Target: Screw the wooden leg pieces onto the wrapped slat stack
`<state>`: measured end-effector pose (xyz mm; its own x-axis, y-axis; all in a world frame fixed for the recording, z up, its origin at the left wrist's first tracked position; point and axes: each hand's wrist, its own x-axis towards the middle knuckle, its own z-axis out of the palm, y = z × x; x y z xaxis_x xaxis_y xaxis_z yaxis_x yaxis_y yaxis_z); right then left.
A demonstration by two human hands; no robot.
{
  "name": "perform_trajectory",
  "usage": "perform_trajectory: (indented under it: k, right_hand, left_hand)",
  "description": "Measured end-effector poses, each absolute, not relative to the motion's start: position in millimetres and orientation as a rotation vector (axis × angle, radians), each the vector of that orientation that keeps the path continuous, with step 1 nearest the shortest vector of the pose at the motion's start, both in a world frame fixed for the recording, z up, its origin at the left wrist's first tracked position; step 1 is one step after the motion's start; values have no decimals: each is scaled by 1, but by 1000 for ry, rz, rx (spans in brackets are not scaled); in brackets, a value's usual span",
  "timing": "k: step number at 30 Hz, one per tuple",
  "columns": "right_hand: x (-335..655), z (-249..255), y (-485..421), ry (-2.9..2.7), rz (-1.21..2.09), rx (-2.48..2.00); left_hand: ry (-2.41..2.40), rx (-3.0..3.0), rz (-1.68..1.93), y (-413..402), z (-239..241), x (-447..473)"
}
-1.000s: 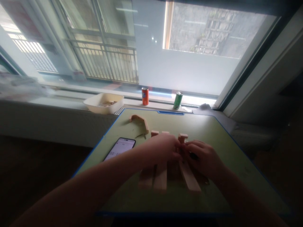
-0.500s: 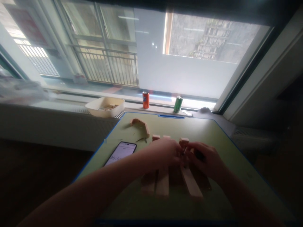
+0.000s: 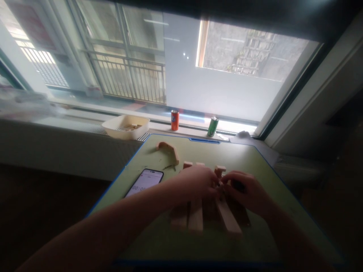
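My left hand (image 3: 198,182) is closed, its thumb and fingertips pinched at the upper part of a pale wooden strip (image 3: 229,221). My right hand (image 3: 249,189) meets it there from the other side, fingers also pinched. Whatever small piece lies between the fingertips is too hidden and blurred to name. A dark object (image 3: 238,185) shows inside my right hand; its kind is unclear. Beyond the fingers, a notched wooden end (image 3: 219,170) sticks up. Two more wooden strips, one pale (image 3: 195,217) and one darker (image 3: 179,217), lie under my left hand and wrist.
A curved wooden piece (image 3: 170,150) lies at the table's far left, with thin dark bits (image 3: 169,167) near it. A phone (image 3: 147,181) showing a timer rests by my left forearm. On the sill stand a cream basin (image 3: 113,130), an orange can (image 3: 175,121) and a green can (image 3: 212,126).
My right fingertips have shifted slightly toward my left hand, and the shiny bit that showed between them is now mostly covered. The wooden strips lie nearly where they were.
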<state>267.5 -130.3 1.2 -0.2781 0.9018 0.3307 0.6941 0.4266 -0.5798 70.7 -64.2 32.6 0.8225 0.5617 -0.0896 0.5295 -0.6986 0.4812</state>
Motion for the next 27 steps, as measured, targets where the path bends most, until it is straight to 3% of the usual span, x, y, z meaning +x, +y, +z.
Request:
perform_trajectory:
  k: [5, 27]
  right_hand:
    - [277, 5, -132, -2258, 560, -1297]
    - [262, -3, -130, -1997, 360, -1263]
  left_hand:
    - [825, 2485, 89, -66, 34, 71]
    - [808, 2536, 104, -64, 32, 74]
